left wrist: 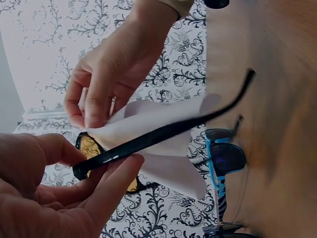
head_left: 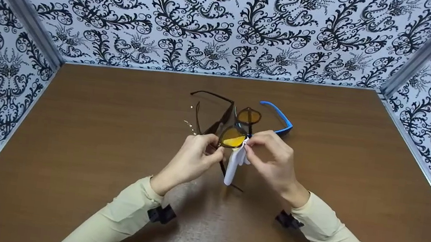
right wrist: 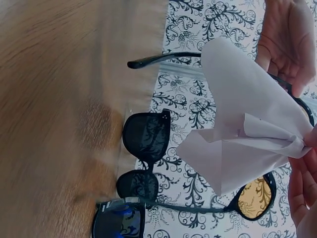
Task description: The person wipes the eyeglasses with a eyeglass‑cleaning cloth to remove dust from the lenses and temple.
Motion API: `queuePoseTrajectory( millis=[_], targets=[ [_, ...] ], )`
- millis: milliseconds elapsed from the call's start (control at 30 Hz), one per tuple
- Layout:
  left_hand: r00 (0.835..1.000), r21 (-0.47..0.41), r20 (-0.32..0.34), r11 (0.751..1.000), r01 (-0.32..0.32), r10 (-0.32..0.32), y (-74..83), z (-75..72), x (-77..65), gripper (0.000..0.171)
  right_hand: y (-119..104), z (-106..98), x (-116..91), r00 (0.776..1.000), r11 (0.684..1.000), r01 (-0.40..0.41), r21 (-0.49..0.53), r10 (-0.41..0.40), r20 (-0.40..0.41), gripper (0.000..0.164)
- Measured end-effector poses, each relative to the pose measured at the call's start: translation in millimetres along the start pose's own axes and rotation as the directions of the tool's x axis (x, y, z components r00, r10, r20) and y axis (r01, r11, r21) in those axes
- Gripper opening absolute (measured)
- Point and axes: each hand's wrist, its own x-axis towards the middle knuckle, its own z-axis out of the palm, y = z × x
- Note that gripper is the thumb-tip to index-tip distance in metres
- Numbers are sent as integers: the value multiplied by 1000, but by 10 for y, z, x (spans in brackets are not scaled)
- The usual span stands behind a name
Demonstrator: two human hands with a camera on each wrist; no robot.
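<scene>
A pair of dark-framed glasses with yellow lenses (head_left: 233,139) is held up over the table, lenses facing away and one temple arm (left wrist: 158,133) reaching toward the tabletop. My left hand (head_left: 194,156) grips its frame near the hinge, thumb and fingers on either side. A creased white cloth (head_left: 231,170) hangs from my right hand (head_left: 276,159), pinched between thumb and fingertips at the lens edge. From the right wrist view, the cloth (right wrist: 228,94) hides much of the near lens, while the other yellow lens (right wrist: 255,198) shows below it.
Black sunglasses (head_left: 224,116) rest on the table just beyond my left hand. Blue-armed sunglasses (head_left: 283,119) lie behind my right hand, partly covered by it. The brown tabletop (head_left: 116,125) meets patterned walls (head_left: 195,20) at the back and sides.
</scene>
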Motion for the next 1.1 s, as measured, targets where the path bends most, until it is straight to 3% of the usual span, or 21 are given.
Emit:
queuePoseTrajectory(
  millis=[233,567,800,933,1100],
  targets=[
    [999,152,-29,988,-9,14,-49,75,-14,12,-36,18,19,999,999,45,5,-45,24,20],
    [999,207,12,978,34,-37,-113,215,-19,20,-79,58,48,983,975,177,-133,-169,69,18],
    [998,242,32,969,41,-50,-131,291,-20,21,-82,87,20,983,953,168,-252,-143,113,15],
    [997,258,39,965,52,-65,-140,332,-15,23,-85,124,-19,975,902,199,-383,-142,172,8],
    [996,270,19,960,78,-87,-148,337,2,24,-74,184,-50,953,802,300,-517,-230,196,9]
  ],
)
